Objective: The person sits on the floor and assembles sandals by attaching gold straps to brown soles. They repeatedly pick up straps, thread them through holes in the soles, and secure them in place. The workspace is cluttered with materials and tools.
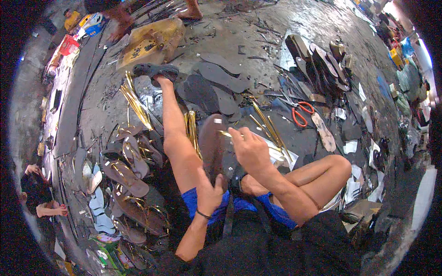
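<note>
Head view: one brown sole (212,147), white label (218,121) near its far end, raised in front of you; its near end is clasped by your left hand (210,193), thumb on the right side, the other fingers partly hidden. One gold strip (224,134), pinched between thumb and forefinger of your right hand (251,149), tip at the sole's right edge; whether the two touch, you cannot tell. Handling, as judged: brace the sole firmly from its near end, pinch the strip close to its tip, and bring it in straight so it neither bends nor twists. Surface: grey floor (258,41), strewn with scraps. To your left, gold-strapped sandals (126,177) in a heap, and a gold bundle (138,108) beyond them. To your right, scissors (301,114) with orange handles; farther off, stacked soles (322,64). Ahead, loose dark soles (223,80), then a yellowish block (168,36). Room: a bare foot (191,14) of someone near that block; another person (39,193) at the far left.
</note>
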The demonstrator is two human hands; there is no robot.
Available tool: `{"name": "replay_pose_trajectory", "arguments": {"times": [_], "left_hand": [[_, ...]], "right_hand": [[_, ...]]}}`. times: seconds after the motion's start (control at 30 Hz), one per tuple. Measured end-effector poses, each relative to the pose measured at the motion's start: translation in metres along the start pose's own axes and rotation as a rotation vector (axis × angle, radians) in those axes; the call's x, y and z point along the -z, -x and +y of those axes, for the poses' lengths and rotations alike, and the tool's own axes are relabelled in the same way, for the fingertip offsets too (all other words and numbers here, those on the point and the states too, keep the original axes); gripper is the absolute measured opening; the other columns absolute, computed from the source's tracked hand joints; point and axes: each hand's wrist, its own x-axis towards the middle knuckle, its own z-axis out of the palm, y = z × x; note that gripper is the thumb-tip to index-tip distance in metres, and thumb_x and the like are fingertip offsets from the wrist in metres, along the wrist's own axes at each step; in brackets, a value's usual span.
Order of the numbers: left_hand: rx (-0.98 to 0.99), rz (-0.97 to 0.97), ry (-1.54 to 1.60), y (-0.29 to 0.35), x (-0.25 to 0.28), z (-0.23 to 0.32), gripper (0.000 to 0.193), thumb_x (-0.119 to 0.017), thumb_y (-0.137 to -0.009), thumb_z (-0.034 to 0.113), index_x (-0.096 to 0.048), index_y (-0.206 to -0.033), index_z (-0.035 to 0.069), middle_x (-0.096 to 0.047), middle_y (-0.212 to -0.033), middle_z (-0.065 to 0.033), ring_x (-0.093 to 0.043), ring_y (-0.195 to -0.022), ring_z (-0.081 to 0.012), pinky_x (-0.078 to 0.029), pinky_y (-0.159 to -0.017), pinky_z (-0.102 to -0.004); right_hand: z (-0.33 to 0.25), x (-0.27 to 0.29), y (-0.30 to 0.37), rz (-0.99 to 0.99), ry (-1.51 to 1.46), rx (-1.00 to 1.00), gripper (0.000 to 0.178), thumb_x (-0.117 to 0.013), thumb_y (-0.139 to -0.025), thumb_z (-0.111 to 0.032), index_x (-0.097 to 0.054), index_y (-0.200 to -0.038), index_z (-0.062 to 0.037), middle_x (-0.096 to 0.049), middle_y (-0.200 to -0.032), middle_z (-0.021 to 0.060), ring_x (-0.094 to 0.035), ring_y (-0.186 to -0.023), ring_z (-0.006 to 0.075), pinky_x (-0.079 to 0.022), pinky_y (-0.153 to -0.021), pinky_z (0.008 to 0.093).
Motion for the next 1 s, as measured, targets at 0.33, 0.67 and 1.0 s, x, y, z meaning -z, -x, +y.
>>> {"name": "replay_pose_trajectory", "arguments": {"times": [0.33, 0.67, 1.0], "left_hand": [[0.174, -0.009, 0.725, -0.034, 0.016, 0.030, 0.049, -0.063, -0.090, 0.008, -0.043, -0.134, -0.002, -0.059, -0.121, -0.0122, -0.059, -0.106, -0.0205, -0.047, -0.096, -0.0341], [-0.021, -0.004, 0.391, -0.024, 0.006, 0.042, 0.044, -0.064, -0.091, 0.011, -0.043, -0.127, -0.001, -0.060, -0.113, -0.0122, -0.059, -0.102, -0.0202, -0.047, -0.093, -0.0340], [-0.038, -0.056, 0.417, -0.014, 0.002, 0.033, 0.049, -0.065, -0.091, 0.011, -0.041, -0.132, -0.002, -0.059, -0.118, -0.0128, -0.058, -0.105, -0.0211, -0.046, -0.096, -0.0348]], "right_hand": [[-0.008, 0.023, 0.047, -0.380, -0.800, -0.404, 0.017, -0.068, -0.092, -0.017, -0.068, -0.098, -0.0013, -0.071, -0.092, 0.0147, -0.070, -0.083, 0.0256, -0.054, -0.074, 0.0357], [-0.027, 0.042, 0.012, -0.083, -0.824, -0.411, 0.017, -0.072, -0.088, -0.009, -0.062, -0.099, -0.0001, -0.071, -0.089, 0.0145, -0.072, -0.083, 0.0228, -0.055, -0.074, 0.0322], [-0.003, 0.033, 0.019, -0.345, -0.991, -0.354, 0.017, -0.076, -0.086, -0.010, -0.065, -0.095, -0.0009, -0.069, -0.086, 0.0078, -0.066, -0.082, 0.0145, -0.053, -0.075, 0.0302]]}}
